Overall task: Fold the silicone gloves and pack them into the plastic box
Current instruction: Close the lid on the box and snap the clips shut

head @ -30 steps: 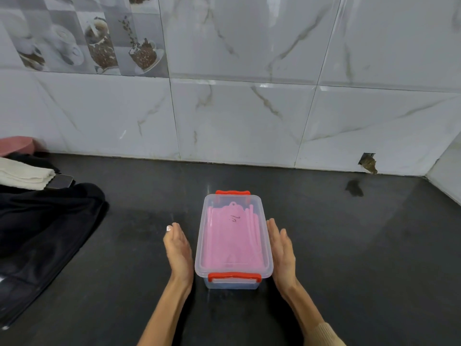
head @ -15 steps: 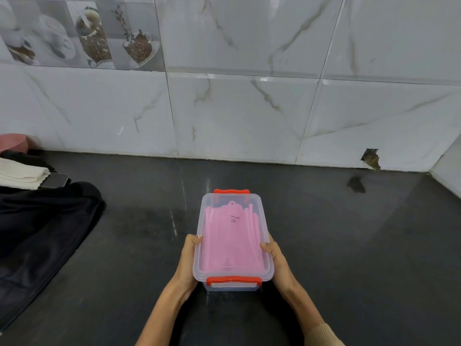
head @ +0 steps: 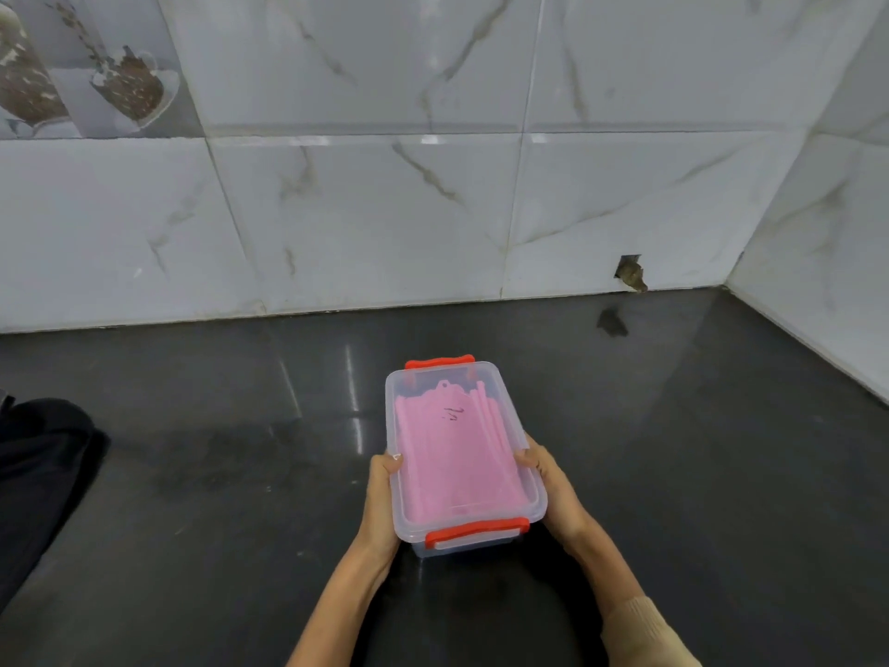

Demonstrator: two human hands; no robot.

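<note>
Box held lower centre of frame, over dark tabletop; lid shut, red clips latched; pink gloves seen folded inside; left hand and right hand clamped on long sides; box judged light, rigid, smooth, perhaps slippery; side grip low under rim advised.

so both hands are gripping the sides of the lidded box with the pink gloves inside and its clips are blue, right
Not quite: the head view shows the clips are red, not blue. The rest holds: the left hand and right hand grip the sides of the lidded box with the pink gloves inside.
</note>
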